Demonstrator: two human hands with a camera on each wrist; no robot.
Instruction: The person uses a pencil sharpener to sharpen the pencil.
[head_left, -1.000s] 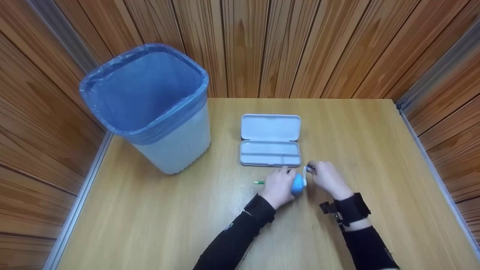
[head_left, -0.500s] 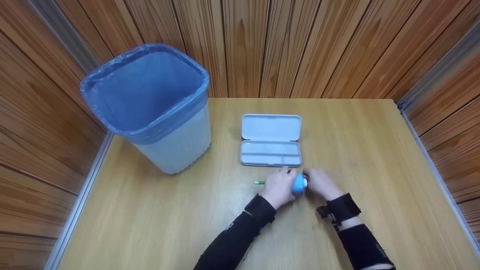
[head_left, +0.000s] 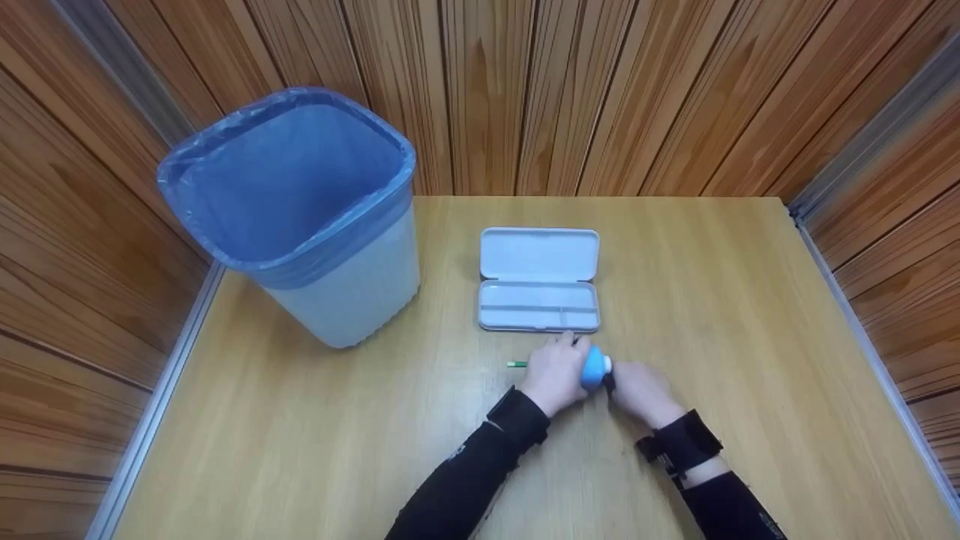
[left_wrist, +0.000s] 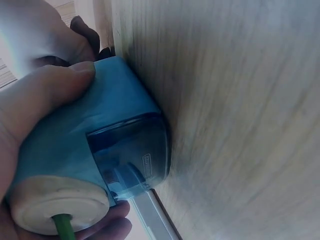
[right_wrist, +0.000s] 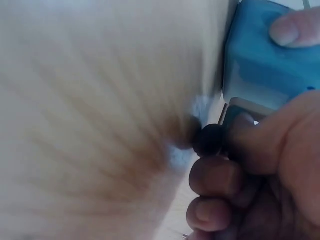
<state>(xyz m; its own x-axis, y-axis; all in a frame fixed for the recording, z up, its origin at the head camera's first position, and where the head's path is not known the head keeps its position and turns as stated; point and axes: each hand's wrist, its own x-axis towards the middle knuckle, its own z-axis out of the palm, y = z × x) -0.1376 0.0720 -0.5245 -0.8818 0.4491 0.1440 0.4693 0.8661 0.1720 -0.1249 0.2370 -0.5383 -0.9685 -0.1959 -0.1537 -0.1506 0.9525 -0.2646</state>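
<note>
A blue crank pencil sharpener [head_left: 595,367] lies on the table under my left hand [head_left: 553,376], which grips its body from above. In the left wrist view, a green pencil [left_wrist: 64,227] sticks out of the round white front of the sharpener, and a see-through shavings drawer [left_wrist: 134,157] shows on one side. My right hand [head_left: 645,394] is at the opposite end, its thumb and fingers pinching the dark crank knob [right_wrist: 209,140]. From the head, the crank arm is mostly hidden behind that hand. The left thumb [right_wrist: 295,31] presses on the sharpener body.
Just beyond the hands lies a pale pencil case [head_left: 538,306] with its lid raised and dividers inside. A tall white bin [head_left: 352,300] with a blue liner stands at the back left. Wood-panelled walls [head_left: 600,97] enclose the table [head_left: 300,450].
My right hand has swung round with the crank knob, from beyond the sharpener's axis down toward the near side. The left hand, sharpener and pencil have stayed in place.
</note>
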